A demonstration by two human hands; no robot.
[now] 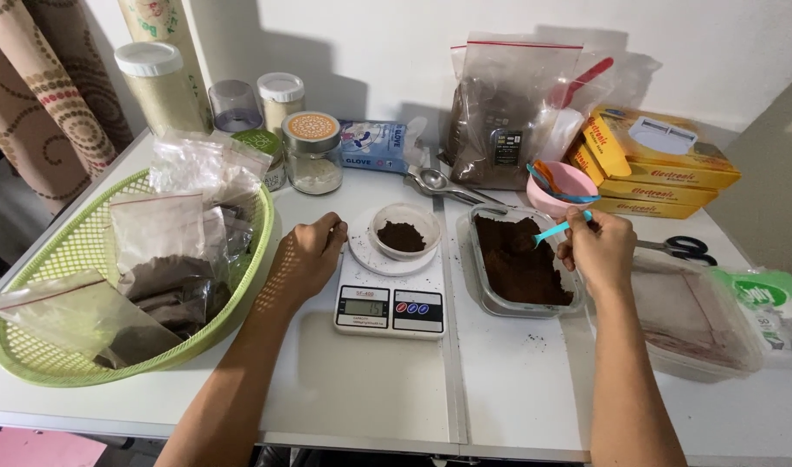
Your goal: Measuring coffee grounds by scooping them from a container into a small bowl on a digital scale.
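A small white digital kitchen scale [390,304] sits mid-table with a small round cup of dark brown powder [404,232] on its round platform. My left hand [307,256] rests curled beside the scale's left edge, fingers closed, holding nothing visible. My right hand [598,249] grips a turquoise plastic spoon [555,231] whose tip dips over a clear rectangular container [522,260] of the same dark powder, just right of the scale.
A green mesh basket [41,355] of sealed powder bags is at left. Jars [312,151] stand at the back, with a large bag of brown powder [504,112], yellow boxes [655,164], a pink bowl [564,188], scissors [686,248] and a lidded tub [699,320] at right.
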